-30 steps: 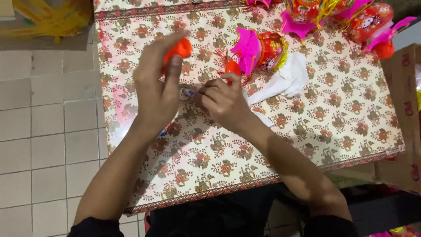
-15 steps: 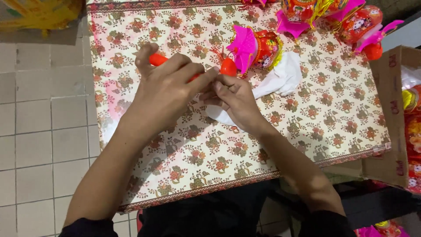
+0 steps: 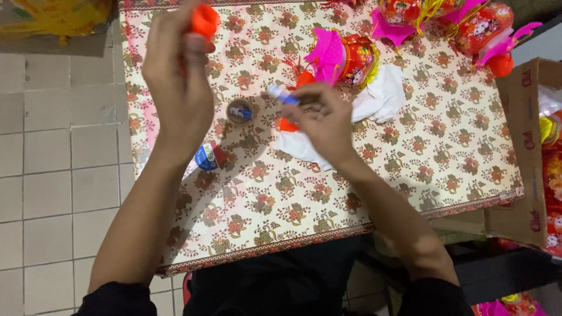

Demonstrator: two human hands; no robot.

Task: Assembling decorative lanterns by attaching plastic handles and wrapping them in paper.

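Note:
My left hand [image 3: 178, 76] is raised over the left part of the floral tablecloth [image 3: 328, 181] and grips a small orange plastic piece [image 3: 204, 20] at its fingertips. My right hand [image 3: 322, 120] hovers over the table's middle, pinching a small blue and white piece [image 3: 282, 93]. Under it lie an orange part [image 3: 288, 124] and a white plastic sheet [image 3: 295, 146]. A red and gold lantern toy with pink fins [image 3: 345, 55] lies just beyond my right hand. A roll of tape [image 3: 239, 110] sits between my hands, and a blue and red object [image 3: 208, 156] lies near my left forearm.
More red lantern toys with pink fins [image 3: 474, 26] crowd the far right corner. A white wrapper [image 3: 383, 96] lies by the nearest lantern. An open cardboard box [image 3: 527, 152] with colourful goods stands at the right edge. Grey tiled floor [image 3: 52, 169] lies left; yellow items [image 3: 52, 14] sit top left.
My hands have come apart: the left one has lifted away to the upper left with the orange piece, uncovering the tape roll, while the right stays over the table's middle holding the small blue and white piece.

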